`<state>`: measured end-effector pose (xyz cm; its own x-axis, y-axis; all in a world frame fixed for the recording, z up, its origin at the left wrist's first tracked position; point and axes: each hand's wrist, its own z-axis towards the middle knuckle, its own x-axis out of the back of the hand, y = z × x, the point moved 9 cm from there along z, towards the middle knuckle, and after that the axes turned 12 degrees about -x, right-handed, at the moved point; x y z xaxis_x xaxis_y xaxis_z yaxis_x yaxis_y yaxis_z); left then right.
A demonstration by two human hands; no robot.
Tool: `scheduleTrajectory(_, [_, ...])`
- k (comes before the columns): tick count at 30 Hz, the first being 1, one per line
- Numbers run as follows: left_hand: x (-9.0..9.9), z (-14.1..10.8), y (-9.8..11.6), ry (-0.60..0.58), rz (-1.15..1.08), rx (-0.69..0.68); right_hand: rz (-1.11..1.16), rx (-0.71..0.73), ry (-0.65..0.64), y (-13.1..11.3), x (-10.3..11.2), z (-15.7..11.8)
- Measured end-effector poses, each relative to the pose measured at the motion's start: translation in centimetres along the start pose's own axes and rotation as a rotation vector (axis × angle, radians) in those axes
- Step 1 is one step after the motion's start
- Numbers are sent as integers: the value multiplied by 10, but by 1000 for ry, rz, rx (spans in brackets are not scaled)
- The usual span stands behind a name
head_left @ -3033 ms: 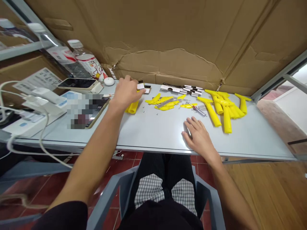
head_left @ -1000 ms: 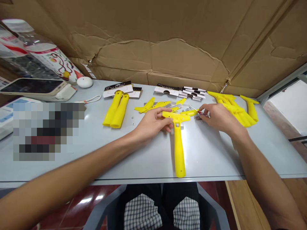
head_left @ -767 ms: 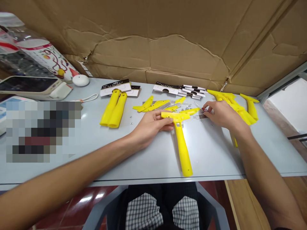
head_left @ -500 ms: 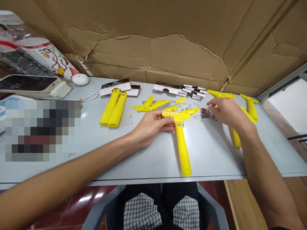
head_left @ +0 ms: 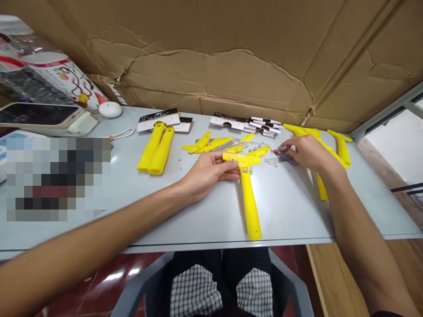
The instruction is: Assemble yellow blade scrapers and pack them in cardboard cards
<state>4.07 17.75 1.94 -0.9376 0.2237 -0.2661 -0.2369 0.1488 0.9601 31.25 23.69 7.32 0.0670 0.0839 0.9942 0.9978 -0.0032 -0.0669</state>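
OK, my L hand (head_left: 205,176) pinches yellow plastic T-shaped handle (head_left: 250,191) by its head, butt near grey table's (head_left: 198,222) edge; R hand (head_left: 308,154) half-curled at red-collared screwdriver (head_left: 287,157), can't tell if gripping. Best pinch firmly.

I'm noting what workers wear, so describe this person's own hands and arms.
The left hand and right hand are bare, with no gloves, watch or bracelet showing. The left forearm and right forearm are uncovered too; a sliver of dark sleeve shows at the bottom edge, on the right arm.
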Motion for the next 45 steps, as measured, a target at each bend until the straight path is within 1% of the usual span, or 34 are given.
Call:
scheduleTrajectory(3, [0, 0, 0, -6, 0, -5, 40, 25, 8, -2, -4, 2])
scheduleTrajectory(7, [0, -1, 1, -9, 17, -8, 115, 34, -20, -2, -6, 2])
scheduleTrajectory(10, [0, -1, 1, -10, 21, -5, 141, 54, 18, -3, 6, -2])
scheduleTrajectory(14, [-1, -1, 0, -18, 9, -2, 196, 7, 145, 2, 30, -10])
scheduleTrajectory(16, [-2, -1, -1, -23, 5, -3, 230, -3, 166, 4, 35, -13])
scheduleTrajectory(18, [-1, -1, 0, -23, 7, -8, 231, -1, 123, 4, 34, -15])
scheduleTrajectory(24, [-2, -2, 1, -20, 25, -3, 102, -9, -91, 11, 24, -25])
scheduleTrajectory(27, [-1, -2, 1, -18, 36, -6, 89, 12, -152, 10, 19, -29])
scheduleTrajectory(30, [0, -1, 1, -18, 39, -20, 51, 3, -173, 8, 12, -29])
scheduleTrajectory(32, [0, -1, 0, -23, 34, -25, 64, 30, -159, 2, 12, -30])
scheduleTrajectory(34, [0, -1, -1, -31, 30, -25, 137, 77, -128, -9, 16, -32])
scheduleTrajectory(36, [0, -1, -2, -35, 30, -26, 269, 112, -97, -19, 22, -35])
scheduleTrajectory(38, [0, -1, -1, -32, 30, -25, 429, 120, -52, -24, 29, -36])
scheduleTrajectory(41, [0, -2, -1, -18, 29, -16, 563, 92, 30, -20, 37, -35])
scheduleTrajectory(45, [0, -2, 1, -10, 27, -17, 549, 30, 44, -6, 37, -31])
